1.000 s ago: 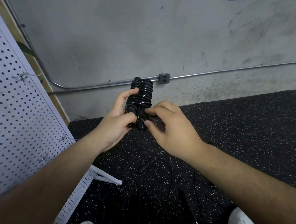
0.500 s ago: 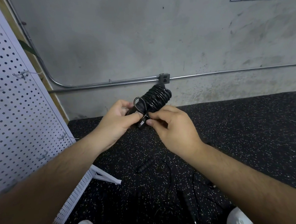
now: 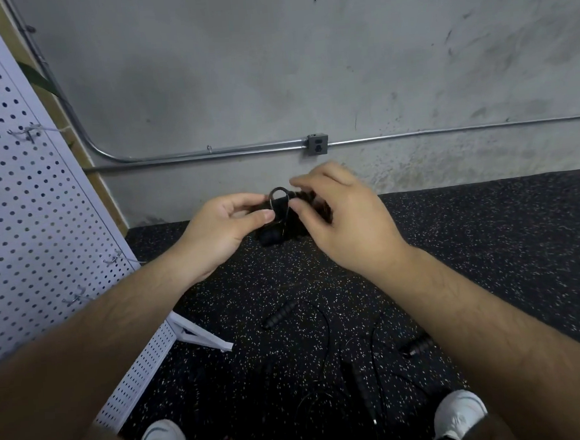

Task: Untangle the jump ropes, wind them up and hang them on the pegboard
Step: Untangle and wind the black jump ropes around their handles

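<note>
Speckled black rubber floor [image 3: 489,240], loose jump ropes [image 3: 324,337], pegboard foot [image 3: 200,336]

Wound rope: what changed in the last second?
The wound rope tipped from upright to lying rightward between both hands, and a small loop now stands out of its near end. The left hand and right hand kept hold of it. Loose ropes on the floor and the pegboard unchanged.

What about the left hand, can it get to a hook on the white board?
Probably yes: nothing lies between the left hand and the nearest hook, though it is busy holding the wound rope.
</note>
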